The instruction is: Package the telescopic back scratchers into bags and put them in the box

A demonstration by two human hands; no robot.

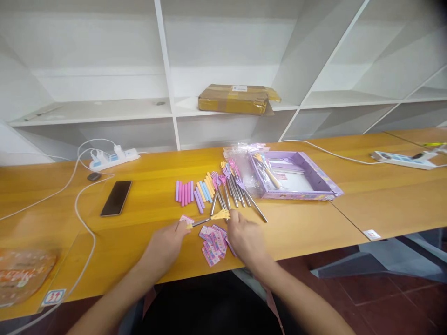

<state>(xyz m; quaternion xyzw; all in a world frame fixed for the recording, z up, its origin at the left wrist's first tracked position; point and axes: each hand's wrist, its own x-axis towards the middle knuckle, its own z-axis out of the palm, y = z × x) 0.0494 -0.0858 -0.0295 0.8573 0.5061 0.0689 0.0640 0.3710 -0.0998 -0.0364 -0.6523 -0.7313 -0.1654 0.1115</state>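
Observation:
A yellow hand-shaped back scratcher point(220, 215) with a metal rod lies across between my two hands, above the table. My left hand point(166, 244) is closed on its yellow handle end. At the other end, my right hand point(245, 236) pinches the tips of the hand-shaped head; its fingers are partly hidden. Just below is a loose pile of pink and purple printed cards point(213, 244). Beyond my hands lie several more back scratchers point(233, 186) with metal rods. Left of them are rows of purple and pink tubes point(184, 193) and of yellow and blue tubes point(205, 190).
A purple open box point(300, 195) holds a bagged yellow back scratcher, beside clear plastic bags point(244, 170). To the left lie a phone point(116, 198), a power strip point(114, 159) and a white cable point(91, 232). A taped carton point(233, 98) sits on the shelf behind.

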